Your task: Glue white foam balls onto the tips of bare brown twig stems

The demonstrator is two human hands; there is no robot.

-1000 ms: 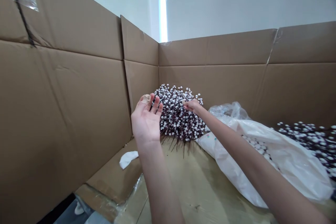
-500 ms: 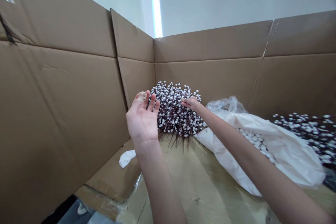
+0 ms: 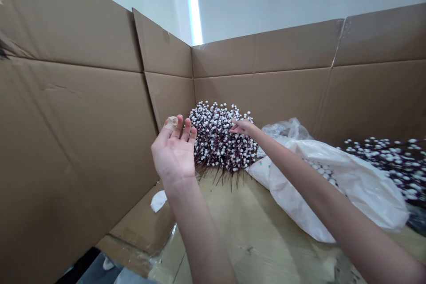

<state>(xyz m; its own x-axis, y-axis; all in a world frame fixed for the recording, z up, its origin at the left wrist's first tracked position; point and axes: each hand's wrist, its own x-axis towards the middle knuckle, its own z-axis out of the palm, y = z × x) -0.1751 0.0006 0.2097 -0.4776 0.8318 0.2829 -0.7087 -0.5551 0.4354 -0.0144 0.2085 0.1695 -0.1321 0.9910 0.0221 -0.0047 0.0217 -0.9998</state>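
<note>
A pile of dark twigs studded with small white berries [image 3: 219, 140] lies in the far corner of a big cardboard box [image 3: 83, 115]. My left hand [image 3: 173, 153] is raised palm up, fingers spread, just left of the pile; a plaster wraps one fingertip. Nothing rests in the palm. My right hand [image 3: 242, 127] reaches onto the top right of the pile with its fingers pinched among the berry twigs.
A white plastic bag [image 3: 336, 186] holding more berry twigs lies on the box floor at right, and further loose berry twigs [image 3: 392, 159] sit beyond it. A small white scrap [image 3: 158, 200] lies near the left wall. Tall cardboard walls enclose the left and back.
Both hands hold nearly the same pose. The view has tilted up and to the right a little, so the pile and hands sit slightly lower-left than before.
</note>
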